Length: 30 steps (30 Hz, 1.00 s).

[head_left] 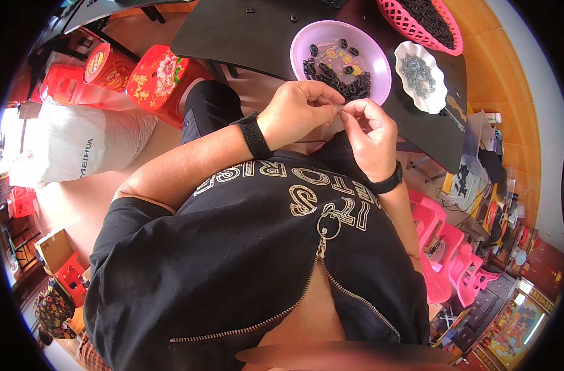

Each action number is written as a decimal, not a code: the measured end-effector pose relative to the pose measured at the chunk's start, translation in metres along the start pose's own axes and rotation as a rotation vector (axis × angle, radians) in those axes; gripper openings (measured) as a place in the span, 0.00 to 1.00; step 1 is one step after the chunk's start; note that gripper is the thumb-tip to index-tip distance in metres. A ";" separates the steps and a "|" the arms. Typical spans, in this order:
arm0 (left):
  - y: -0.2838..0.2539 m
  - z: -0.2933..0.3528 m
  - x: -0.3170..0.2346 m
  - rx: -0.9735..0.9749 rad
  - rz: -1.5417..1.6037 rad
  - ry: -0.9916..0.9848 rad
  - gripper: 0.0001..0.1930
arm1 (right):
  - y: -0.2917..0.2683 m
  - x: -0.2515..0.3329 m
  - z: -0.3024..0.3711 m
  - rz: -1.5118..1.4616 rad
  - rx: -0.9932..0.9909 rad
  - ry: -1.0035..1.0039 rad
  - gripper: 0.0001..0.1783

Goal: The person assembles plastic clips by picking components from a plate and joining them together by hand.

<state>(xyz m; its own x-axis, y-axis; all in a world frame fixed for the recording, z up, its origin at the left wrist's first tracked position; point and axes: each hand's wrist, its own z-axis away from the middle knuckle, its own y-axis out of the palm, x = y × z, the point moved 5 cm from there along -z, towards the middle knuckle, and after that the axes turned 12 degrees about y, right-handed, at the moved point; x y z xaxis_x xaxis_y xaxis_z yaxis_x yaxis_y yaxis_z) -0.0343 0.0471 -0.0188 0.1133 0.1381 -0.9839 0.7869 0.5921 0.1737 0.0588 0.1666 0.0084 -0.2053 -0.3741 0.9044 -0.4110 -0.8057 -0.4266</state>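
White and bulky, a sack (pixel 102 133) is resting at the far left, near a red flowered stool (pixel 155 80). Next, the left hand (pixel 297 114) is hanging at the near side of a lilac basin (pixel 377 52), thumb and forefinger pinching narrowly; I cannot tell what, if anything, lies between them. Black pieces (pixel 357 88) are crowding that side of the basin, just beyond the fingertips, so a slipping pinch could be losing something small among them. The right hand (pixel 373 133) is meeting the left tip to tip, pinching just as narrowly. Farther right, a scalloped white dish (pixel 440 86) is holding clear slivers (pixel 418 74); an outward nudge from that right arm might be scattering them. Beyond it, a pink basket (pixel 398 17) is standing heaped, likely to spill if knocked.
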 end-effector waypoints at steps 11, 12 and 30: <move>0.000 -0.004 -0.002 0.073 -0.037 0.014 0.16 | 0.001 0.023 0.003 0.280 0.008 -0.337 0.15; 0.001 -0.004 -0.002 0.085 -0.053 0.010 0.16 | 0.002 0.025 0.003 0.288 0.011 -0.352 0.14; 0.004 0.000 0.004 0.128 -0.086 -0.063 0.08 | -0.005 0.023 0.006 0.234 -0.098 -0.246 0.05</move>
<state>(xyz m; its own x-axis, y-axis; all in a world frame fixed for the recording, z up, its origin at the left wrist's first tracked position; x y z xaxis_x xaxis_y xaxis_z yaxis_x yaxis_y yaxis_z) -0.0310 0.0499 -0.0219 0.0769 0.0391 -0.9963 0.8658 0.4930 0.0861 0.0617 0.1589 0.0310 -0.0885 -0.6528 0.7523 -0.4640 -0.6413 -0.6111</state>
